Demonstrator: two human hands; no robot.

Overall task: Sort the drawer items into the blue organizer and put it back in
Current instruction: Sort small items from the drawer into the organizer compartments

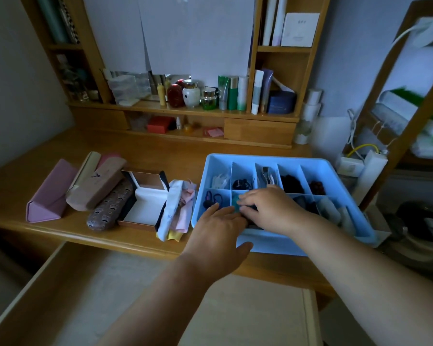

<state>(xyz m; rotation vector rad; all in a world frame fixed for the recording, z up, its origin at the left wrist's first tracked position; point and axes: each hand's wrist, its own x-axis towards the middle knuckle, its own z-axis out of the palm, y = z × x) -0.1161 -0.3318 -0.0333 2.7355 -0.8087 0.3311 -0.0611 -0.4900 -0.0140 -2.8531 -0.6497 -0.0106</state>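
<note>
The blue organizer (265,158) sits on the wooden desk at the right, its compartments holding hair ties, dark scrunchies and small packets. Both my hands reach into its front middle compartments. My right hand (270,208) has its fingers curled over a small teal item (236,207) and dark things under it. My left hand (219,229) lies flat with straight fingers, its tips touching the same spot and its thumb over the organizer's front rim. What lies under the hands is hidden. The open wooden drawer (23,303) is below the desk edge.
Left of the organizer lie a pink triangular glasses case (50,193), a beige case (95,183), a brown patterned case (110,208), an open white-lined box (145,198) and folded cloths (180,208). Cosmetics bottles stand on the back shelf (185,111). A rack stands at the right.
</note>
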